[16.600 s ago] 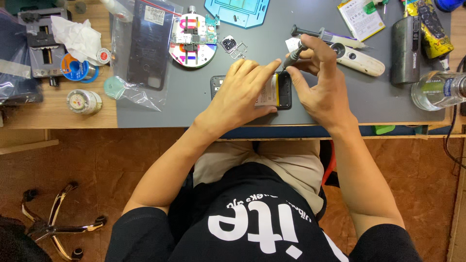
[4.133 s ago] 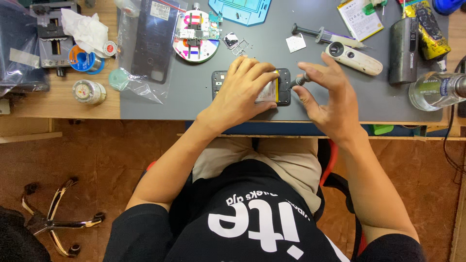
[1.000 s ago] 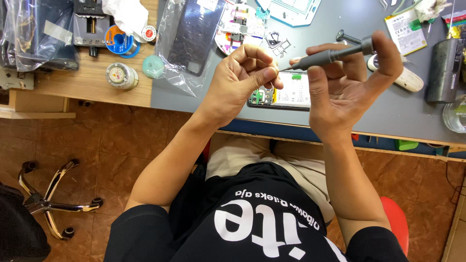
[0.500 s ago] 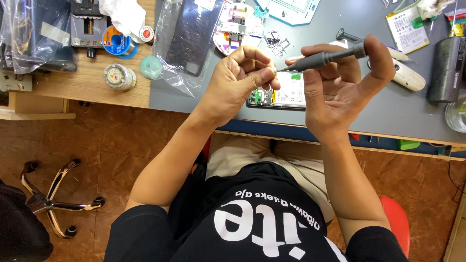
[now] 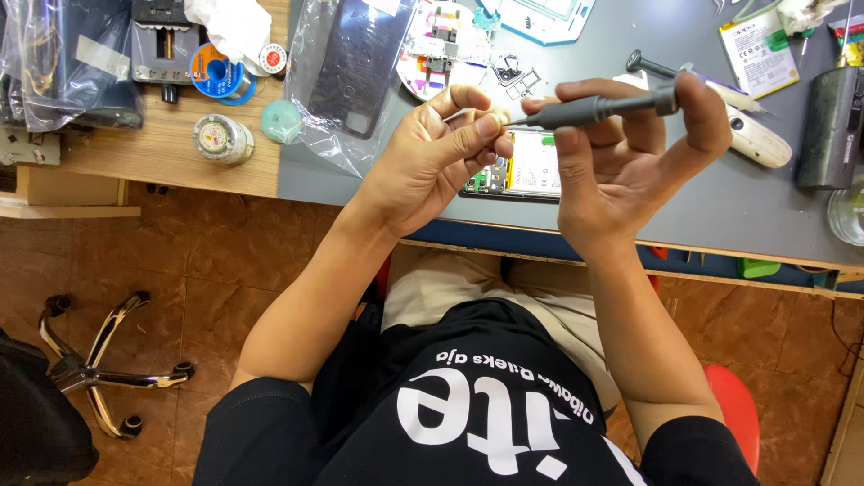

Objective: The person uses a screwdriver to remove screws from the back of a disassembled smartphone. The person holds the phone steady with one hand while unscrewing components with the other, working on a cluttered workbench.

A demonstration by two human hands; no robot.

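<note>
My right hand (image 5: 630,153) holds a grey precision screwdriver (image 5: 598,109) level above the grey mat (image 5: 702,202), its tip pointing left. My left hand (image 5: 441,153) is raised beside it, thumb and forefinger pinched together right at the driver's tip; whatever sits between them is too small to make out. Below both hands lies an opened phone (image 5: 526,166) with its battery and circuit board exposed, partly hidden by my fingers.
A round magnetic parts tray (image 5: 432,45) and a black phone back in a clear bag (image 5: 355,63) lie at the back. Solder spools (image 5: 216,139), a small vise (image 5: 166,45), a white handheld tool (image 5: 751,139) and a black case (image 5: 832,126) surround the mat.
Earlier both hands worked flat on the phone on the mat. Since then they lifted up, the left fingers meeting the screwdriver tip; over the last second they barely moved.
</note>
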